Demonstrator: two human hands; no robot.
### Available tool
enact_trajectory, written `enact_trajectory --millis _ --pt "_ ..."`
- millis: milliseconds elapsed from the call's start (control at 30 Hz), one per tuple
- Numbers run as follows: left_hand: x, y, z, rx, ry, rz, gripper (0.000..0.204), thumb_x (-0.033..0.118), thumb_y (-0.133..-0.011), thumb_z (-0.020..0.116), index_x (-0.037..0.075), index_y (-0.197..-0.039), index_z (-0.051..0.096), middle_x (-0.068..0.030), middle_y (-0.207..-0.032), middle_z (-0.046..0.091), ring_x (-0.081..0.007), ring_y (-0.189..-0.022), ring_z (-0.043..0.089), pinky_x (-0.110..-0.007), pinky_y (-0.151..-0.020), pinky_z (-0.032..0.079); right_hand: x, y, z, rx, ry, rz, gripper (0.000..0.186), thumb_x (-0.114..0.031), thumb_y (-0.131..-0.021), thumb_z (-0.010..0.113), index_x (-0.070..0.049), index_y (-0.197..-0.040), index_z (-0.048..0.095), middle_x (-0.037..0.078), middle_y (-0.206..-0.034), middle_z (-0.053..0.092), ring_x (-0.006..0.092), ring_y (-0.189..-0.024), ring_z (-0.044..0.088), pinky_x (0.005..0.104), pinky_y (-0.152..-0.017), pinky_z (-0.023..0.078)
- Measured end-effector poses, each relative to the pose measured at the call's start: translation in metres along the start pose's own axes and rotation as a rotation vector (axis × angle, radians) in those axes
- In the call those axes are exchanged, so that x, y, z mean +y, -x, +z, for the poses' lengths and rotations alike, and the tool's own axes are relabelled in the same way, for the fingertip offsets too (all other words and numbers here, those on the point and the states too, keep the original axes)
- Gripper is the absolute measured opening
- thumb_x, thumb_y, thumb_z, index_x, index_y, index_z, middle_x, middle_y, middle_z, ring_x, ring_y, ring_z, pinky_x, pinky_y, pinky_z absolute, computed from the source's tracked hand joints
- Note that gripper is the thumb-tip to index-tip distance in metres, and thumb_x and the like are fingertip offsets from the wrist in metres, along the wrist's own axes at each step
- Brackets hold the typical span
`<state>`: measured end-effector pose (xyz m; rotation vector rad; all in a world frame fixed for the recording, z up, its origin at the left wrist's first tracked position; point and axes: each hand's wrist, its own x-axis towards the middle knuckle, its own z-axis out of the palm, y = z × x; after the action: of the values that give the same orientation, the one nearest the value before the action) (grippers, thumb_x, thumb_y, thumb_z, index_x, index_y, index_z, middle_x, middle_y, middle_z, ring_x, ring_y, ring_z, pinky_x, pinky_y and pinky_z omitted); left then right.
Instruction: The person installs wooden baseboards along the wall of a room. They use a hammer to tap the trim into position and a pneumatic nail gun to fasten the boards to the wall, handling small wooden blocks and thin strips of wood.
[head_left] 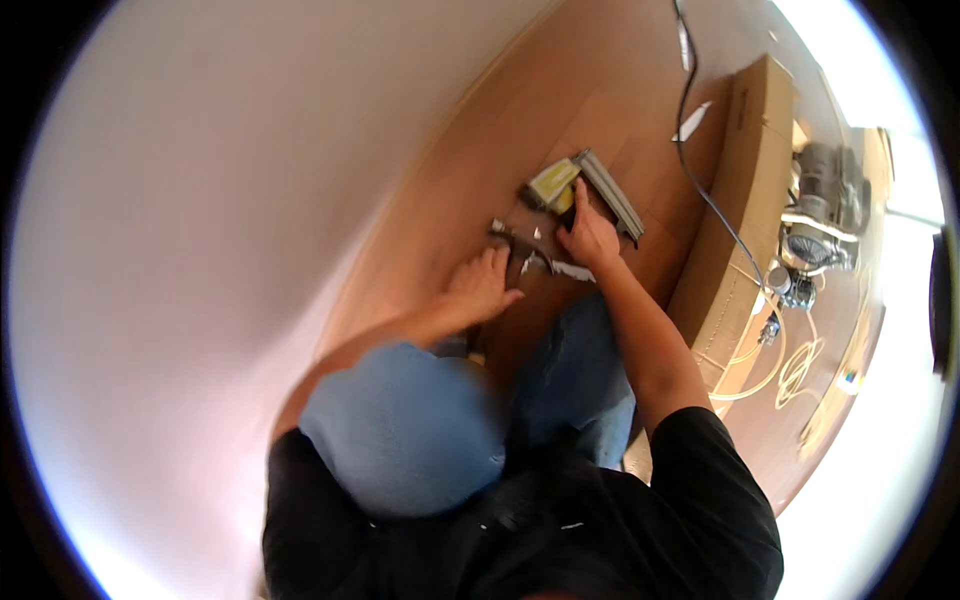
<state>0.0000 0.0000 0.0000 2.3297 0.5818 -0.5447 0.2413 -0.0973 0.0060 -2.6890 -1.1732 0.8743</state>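
Note:
A claw hammer (524,246) lies on the brown wood-look floor, its head toward the far side and its handle running back toward my knees. My left hand (480,284) is over that handle, fingers and thumb on either side of it; the palm hides part of the grip. To the right, my right hand (591,234) is closed round the dark handle of a yellow-green and black nail gun (556,184). The gun rests on its side, its long grey magazine (610,196) slanting down to the right. Its forefinger stretches along the gun's body.
A pale wall (220,200) rises on the left. A long cardboard box (735,210) stands at the right, with a grey machine (822,190) and a coiled pale hose (797,370) beyond. A dark cable (684,110) crosses the floor. White scraps (692,121) lie about.

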Motion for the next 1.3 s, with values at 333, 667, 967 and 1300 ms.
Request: enact_trajectory --millis 333,667,967,1300 --pt "-0.013 -0.059 -0.013 0.070 0.104 0.074 0.083 0.031 -0.083 0.079 -0.012 -0.140 0.036 -0.0326 -0.126 0.054 -0.0483 -0.113 0.060 -0.053 -0.094 0.054 -0.002 -0.041 -0.018 0.006 -0.044 -0.051 0.107 -0.028 -0.088 0.075 -0.007 -0.166 0.005 0.025 -0.122 0.067 0.0434 -0.100 0.070 0.0505 -0.088 0.057" --pt "-0.041 -0.022 -0.086 -0.092 0.640 0.048 0.052 0.020 -0.082 0.069 -0.003 -0.127 0.054 -0.0253 -0.110 0.067 -0.0384 -0.104 0.066 -0.044 -0.094 0.052 -0.018 -0.017 -0.001 -0.095 -0.030 -0.031 0.091 -0.021 -0.094 0.059 -0.012 -0.168 0.007 0.024 -0.118 0.067 0.0430 -0.096 0.071 0.0519 -0.081 0.058" --pt "0.063 0.057 -0.267 0.262 0.517 0.267 0.026 0.020 -0.096 0.072 0.002 -0.112 0.062 -0.0081 -0.085 0.063 -0.0153 -0.081 0.060 -0.036 -0.071 0.050 -0.027 -0.018 -0.013 -0.119 0.003 0.025 0.107 -0.015 -0.086 0.069 -0.010 -0.168 0.000 0.027 -0.117 0.069 0.0443 -0.098 0.072 0.0514 -0.086 0.058" --pt "0.113 0.273 -0.301 0.082 0.517 0.004 0.026 0.023 -0.102 0.069 0.004 -0.091 0.057 0.0002 -0.065 0.055 -0.0103 -0.056 0.053 -0.028 -0.053 0.043 -0.156 0.308 -0.060 0.083 -0.995 0.559 0.100 -0.029 -0.081 0.077 -0.003 -0.161 0.022 0.030 -0.098 0.071 0.0425 -0.090 0.073 0.0498 -0.082 0.056"
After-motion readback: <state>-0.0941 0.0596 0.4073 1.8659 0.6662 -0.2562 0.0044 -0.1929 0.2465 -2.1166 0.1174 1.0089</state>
